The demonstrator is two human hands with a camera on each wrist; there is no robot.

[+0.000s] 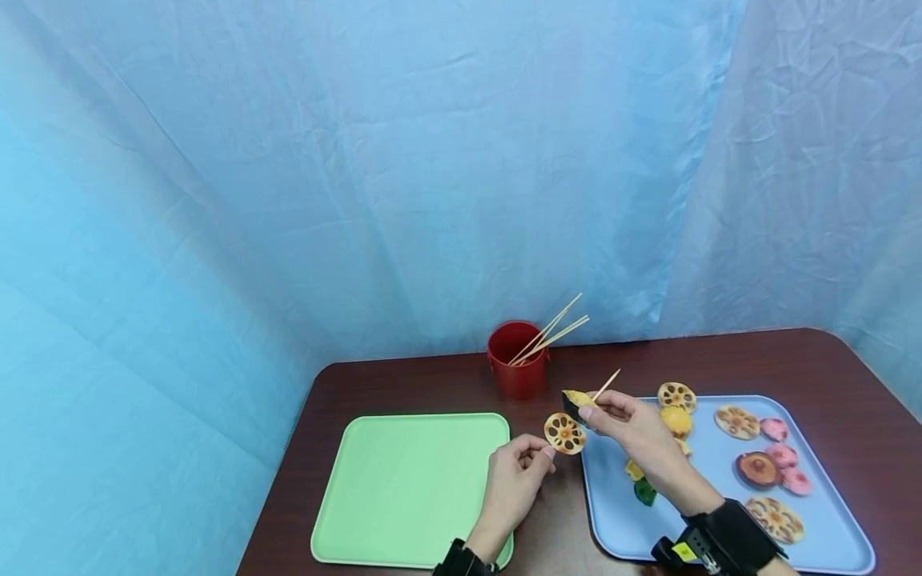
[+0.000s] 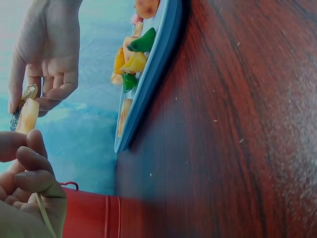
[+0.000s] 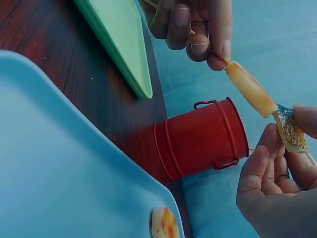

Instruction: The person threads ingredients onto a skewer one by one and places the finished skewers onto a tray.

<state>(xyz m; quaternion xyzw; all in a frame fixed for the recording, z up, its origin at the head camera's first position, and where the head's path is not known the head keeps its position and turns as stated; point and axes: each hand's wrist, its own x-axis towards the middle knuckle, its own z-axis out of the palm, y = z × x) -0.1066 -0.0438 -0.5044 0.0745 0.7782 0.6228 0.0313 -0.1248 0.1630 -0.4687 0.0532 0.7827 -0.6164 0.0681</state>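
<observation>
Skewer [image 1: 607, 385] in front and right of red bucket [image 1: 520, 379], apparently carrying lotus slice [image 1: 565, 434] and pumpkin wedge [image 1: 575, 403]. Held in left hand [image 1: 515, 478] at slice's edge; wedge pinched in right hand [image 1: 637, 430]. Likely light, stiff, snappable; pieces smooth, firm-looking. Best gripped close against slice.

Pale blue, wrinkled fabric drapes [image 1: 468, 160] hang behind the dark reddish-brown, wood-grained tabletop [image 1: 558, 520], which has rounded far corners. Near its far edge stands an upright, cylindrical red bucket [image 1: 520, 384] with small side handles. Nearer lie two raised-rim, rounded rectangular trays, apart: a light green tray [image 1: 403, 488] and, to its right, a light blue tray [image 1: 706, 496].
</observation>
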